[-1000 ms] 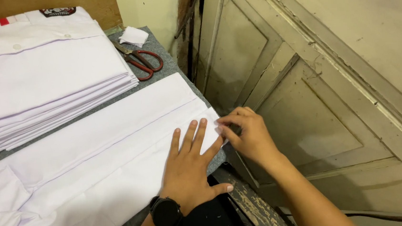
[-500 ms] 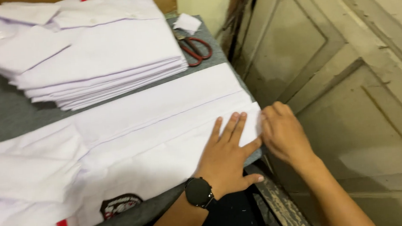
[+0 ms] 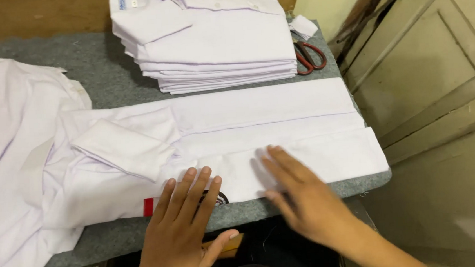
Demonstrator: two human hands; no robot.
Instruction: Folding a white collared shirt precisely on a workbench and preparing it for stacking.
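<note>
White shirt (image 3: 260, 131) lies flat across the grey felt-covered bench (image 3: 96, 65), lengthwise left to right, both long sides folded inward so the body forms a narrow band. Near edge of that band sits right along the bench's front edge, close to me, so I can press on it without reaching.

Sleeve (image 3: 123, 151) is folded back over the body, cuff end angled toward me. Red tag (image 3: 149, 206) and a dark badge (image 3: 218, 197) show at the near hem, the badge partly under my fingers.

Left hand (image 3: 184, 233): fully open, fingers spread, palm down. Fingertips rest on the shirt's near edge, palm hangs off over the bench front. Holding nothing, just pinning cloth.

Right hand (image 3: 302, 196): also open and flat, fingers together, lying on the folded band just right of the left hand. Motion-blurred, so I can't tell how hard it's pressing. Nothing gripped.

Flat hands make sense here: fold lines stay crisp, fabric doesn't bunch.

Stack of folded shirts (image 3: 213, 39) sits at the back of the bench, well apart from the one under my hands, collars up, edges squared. Loose heap of white cloth (image 3: 8, 157) on the left, touching the shirt's collar end. Red-handled scissors (image 3: 309, 56) at the far right corner beside the stack, with a small white scrap (image 3: 303, 25) just behind them. Old panelled door (image 3: 436, 78) stands right of the bench.
</note>
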